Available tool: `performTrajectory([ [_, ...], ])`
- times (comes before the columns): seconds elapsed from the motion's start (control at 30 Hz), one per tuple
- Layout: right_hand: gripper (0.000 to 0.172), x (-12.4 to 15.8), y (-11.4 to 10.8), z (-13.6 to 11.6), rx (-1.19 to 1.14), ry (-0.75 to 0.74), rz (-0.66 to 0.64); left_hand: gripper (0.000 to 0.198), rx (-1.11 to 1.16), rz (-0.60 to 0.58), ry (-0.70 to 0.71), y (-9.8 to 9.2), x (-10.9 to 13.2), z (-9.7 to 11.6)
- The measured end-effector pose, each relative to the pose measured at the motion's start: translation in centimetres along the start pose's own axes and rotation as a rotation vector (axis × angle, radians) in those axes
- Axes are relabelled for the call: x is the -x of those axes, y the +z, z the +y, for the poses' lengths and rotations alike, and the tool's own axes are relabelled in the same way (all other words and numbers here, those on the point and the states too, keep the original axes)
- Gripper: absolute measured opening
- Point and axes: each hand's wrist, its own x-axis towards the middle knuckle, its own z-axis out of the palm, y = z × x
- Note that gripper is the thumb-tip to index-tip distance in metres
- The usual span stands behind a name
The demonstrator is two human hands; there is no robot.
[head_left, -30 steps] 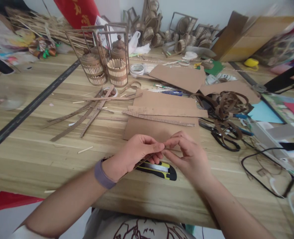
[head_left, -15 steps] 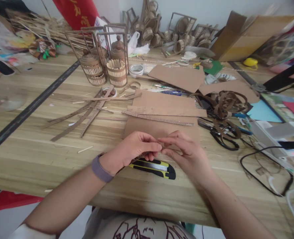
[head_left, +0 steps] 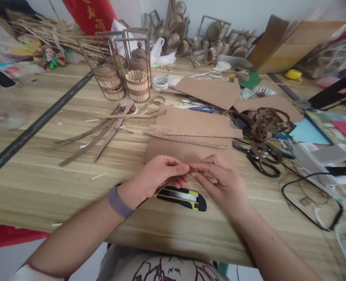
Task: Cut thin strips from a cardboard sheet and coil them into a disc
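Observation:
Between thumb and fingers, my left hand (head_left: 164,175) pinches a narrow brown cardboard strip (head_left: 164,184), which runs back under the palm toward the wrist. My right hand (head_left: 219,179) is closed at the strip's far end, thumb and fingertips pressed on it close to the left fingertips. Much of the strip is hidden by the left hand. Just below both hands, a yellow and black utility knife (head_left: 181,198) lies on the table. Beyond them is a flat cardboard sheet (head_left: 187,150) with a ridged corrugated strip (head_left: 187,140) lying across it.
Loose cardboard strips (head_left: 93,136) lie crossed at left. Small stick buckets (head_left: 137,86) in tall frames stand behind them, beside a tape roll (head_left: 160,82). Scissors (head_left: 263,166), coiled brown strips (head_left: 270,121) and a black cable (head_left: 307,222) are at right. A cardboard box (head_left: 298,47) stands at the back.
My right fingertips have closed in on the strip's end beside my left thumb. The left hand holds nearly the same place, and the table items stay put.

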Motion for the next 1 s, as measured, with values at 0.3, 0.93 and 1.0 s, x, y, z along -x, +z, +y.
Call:
performTrajectory([
  [0.3,0.003,-0.13,0.09,-0.19,0.007,0.026,-0.016,0.04,-0.014,0.005,-0.012,0.38,0.13,-0.02],
  [0.93,0.025,0.05,0.3,0.62,-0.213,0.054,-0.099,0.022,-0.194,0.046,0.091,0.4,0.24,-0.06],
  [1.0,0.023,0.04,0.34,0.47,-0.178,0.046,-0.073,0.028,-0.143,0.039,0.094,0.39,0.12,-0.2],
])
